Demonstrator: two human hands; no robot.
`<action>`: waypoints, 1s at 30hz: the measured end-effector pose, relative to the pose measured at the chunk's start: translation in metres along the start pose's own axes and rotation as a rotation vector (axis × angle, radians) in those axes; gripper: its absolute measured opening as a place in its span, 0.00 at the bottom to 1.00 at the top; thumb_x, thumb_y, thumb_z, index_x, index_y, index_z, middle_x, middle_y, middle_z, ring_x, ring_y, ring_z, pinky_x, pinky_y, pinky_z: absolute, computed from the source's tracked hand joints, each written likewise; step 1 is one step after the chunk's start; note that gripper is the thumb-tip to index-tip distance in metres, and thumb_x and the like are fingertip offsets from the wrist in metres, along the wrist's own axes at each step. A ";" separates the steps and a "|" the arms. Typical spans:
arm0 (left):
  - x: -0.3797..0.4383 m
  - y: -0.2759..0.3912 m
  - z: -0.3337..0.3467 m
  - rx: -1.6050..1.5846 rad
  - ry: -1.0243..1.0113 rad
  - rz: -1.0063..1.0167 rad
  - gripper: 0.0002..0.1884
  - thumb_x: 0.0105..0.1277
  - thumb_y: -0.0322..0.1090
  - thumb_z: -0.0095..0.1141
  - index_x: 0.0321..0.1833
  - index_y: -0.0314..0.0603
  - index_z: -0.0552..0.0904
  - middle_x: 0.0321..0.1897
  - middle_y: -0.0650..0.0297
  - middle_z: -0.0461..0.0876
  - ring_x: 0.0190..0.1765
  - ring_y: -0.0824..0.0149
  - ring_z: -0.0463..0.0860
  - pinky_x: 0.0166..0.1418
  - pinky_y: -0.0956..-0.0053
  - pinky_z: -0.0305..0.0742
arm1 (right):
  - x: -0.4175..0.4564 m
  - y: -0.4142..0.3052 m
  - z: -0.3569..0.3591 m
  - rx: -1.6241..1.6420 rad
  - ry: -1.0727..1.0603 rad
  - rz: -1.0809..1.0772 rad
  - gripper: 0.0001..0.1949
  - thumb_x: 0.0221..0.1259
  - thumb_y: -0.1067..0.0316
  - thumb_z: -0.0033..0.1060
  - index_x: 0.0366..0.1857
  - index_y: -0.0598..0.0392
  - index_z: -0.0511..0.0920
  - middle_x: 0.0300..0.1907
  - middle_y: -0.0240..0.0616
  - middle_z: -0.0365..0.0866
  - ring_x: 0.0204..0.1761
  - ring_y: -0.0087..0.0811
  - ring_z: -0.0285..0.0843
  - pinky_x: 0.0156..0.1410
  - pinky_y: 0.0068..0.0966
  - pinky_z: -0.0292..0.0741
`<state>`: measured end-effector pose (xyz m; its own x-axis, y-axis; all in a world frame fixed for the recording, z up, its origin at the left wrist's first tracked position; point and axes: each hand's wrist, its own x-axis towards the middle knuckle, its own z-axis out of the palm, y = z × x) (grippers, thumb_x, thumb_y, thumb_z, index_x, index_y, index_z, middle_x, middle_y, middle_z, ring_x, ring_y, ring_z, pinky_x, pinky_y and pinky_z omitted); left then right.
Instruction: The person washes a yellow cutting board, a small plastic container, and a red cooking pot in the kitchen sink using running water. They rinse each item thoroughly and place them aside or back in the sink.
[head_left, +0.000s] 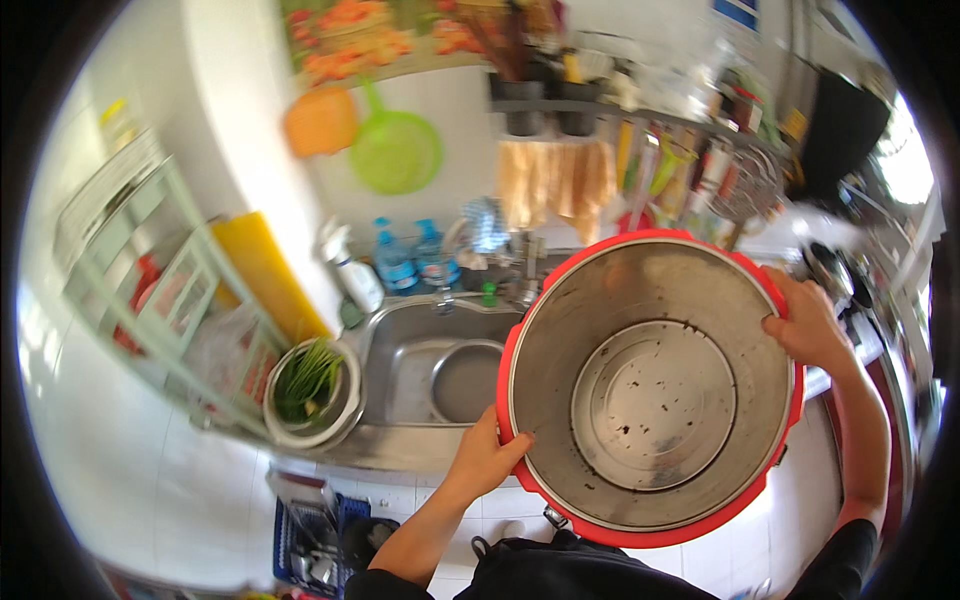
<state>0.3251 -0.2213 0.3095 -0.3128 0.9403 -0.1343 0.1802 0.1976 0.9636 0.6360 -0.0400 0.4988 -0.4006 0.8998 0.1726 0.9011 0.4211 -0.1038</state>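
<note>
A large round metal drum with a red rim (652, 405) is held up between my hands, its mouth facing me. Dark specks lie scattered over its bottom, and the inner wall looks stained. My left hand (487, 454) grips the rim at the lower left, thumb over the edge. On the upper right, my right hand (806, 319) holds the same rim with the thumb hooked inside. Behind the drum is a stainless steel sink (397, 360), partly hidden by it. A round metal pan (469, 382) sits in the sink.
Left of the sink, a white bowl (279, 435) holds green stalks (311, 375). A pale green rack (161, 315) stands beyond it. Blue bottles (394, 259) and a spray bottle (356, 277) line the sink's back edge. A blue basket (285, 540) is on the floor.
</note>
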 end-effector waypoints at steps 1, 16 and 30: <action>-0.008 -0.001 -0.006 -0.011 0.070 -0.006 0.26 0.55 0.41 0.58 0.54 0.33 0.70 0.40 0.46 0.82 0.42 0.50 0.83 0.47 0.63 0.75 | 0.021 0.000 0.013 -0.015 0.006 -0.090 0.32 0.44 0.61 0.57 0.61 0.51 0.68 0.46 0.60 0.76 0.51 0.57 0.71 0.58 0.46 0.66; -0.090 -0.045 -0.047 0.227 0.721 -0.188 0.36 0.55 0.41 0.59 0.65 0.37 0.60 0.42 0.46 0.81 0.44 0.45 0.81 0.48 0.59 0.74 | 0.134 -0.125 0.149 0.172 -0.219 -0.655 0.33 0.46 0.56 0.56 0.62 0.53 0.64 0.45 0.58 0.77 0.49 0.56 0.73 0.57 0.45 0.68; -0.069 -0.035 -0.030 1.138 0.283 0.521 0.24 0.54 0.64 0.53 0.26 0.48 0.74 0.25 0.69 0.72 0.30 0.66 0.72 0.44 0.65 0.64 | 0.145 -0.142 0.211 0.312 -0.228 -0.630 0.31 0.48 0.58 0.51 0.62 0.53 0.66 0.52 0.54 0.75 0.50 0.58 0.73 0.58 0.45 0.68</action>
<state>0.3129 -0.3010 0.2923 -0.1265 0.9140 0.3856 0.9882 0.0824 0.1289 0.4154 0.0545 0.3320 -0.8815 0.4641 0.0872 0.4135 0.8478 -0.3321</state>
